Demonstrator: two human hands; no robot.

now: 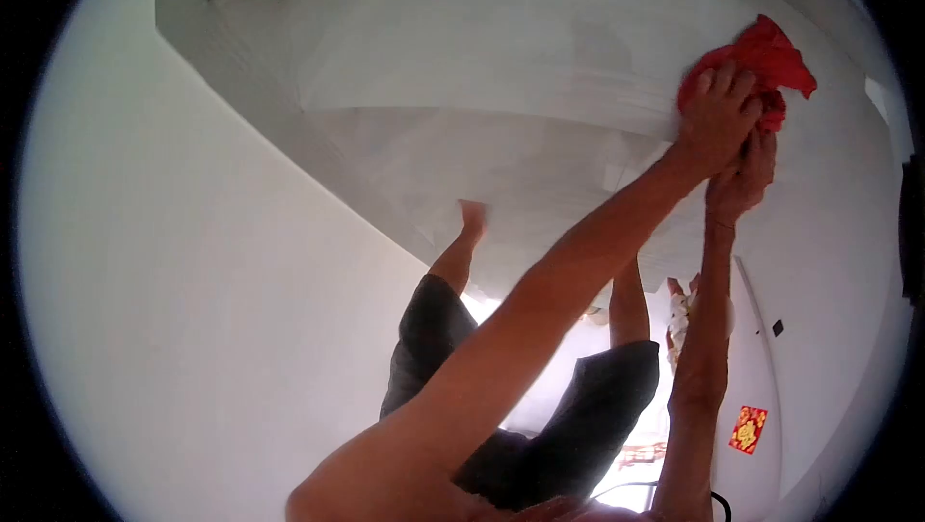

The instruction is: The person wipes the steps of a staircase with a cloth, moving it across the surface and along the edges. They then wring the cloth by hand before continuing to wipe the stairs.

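A crumpled red cloth [771,55] lies against a pale, smooth surface [462,60] at the upper right. My left hand [718,122] presses on it, with the fingers bent into the fabric. Just below, my right hand [742,180] is at the cloth's lower edge, close against my left wrist. Its fingertips are partly hidden by the left hand and the folds. A loose corner of the cloth sticks out to the right of my fingers.
A white wall [193,281] fills the left side. My bare foot [472,219] is on the pale surface, below dark shorts [434,329]. Beyond my right arm is a patterned shape [679,320] I cannot make out. A red and gold decoration [748,430] is at lower right.
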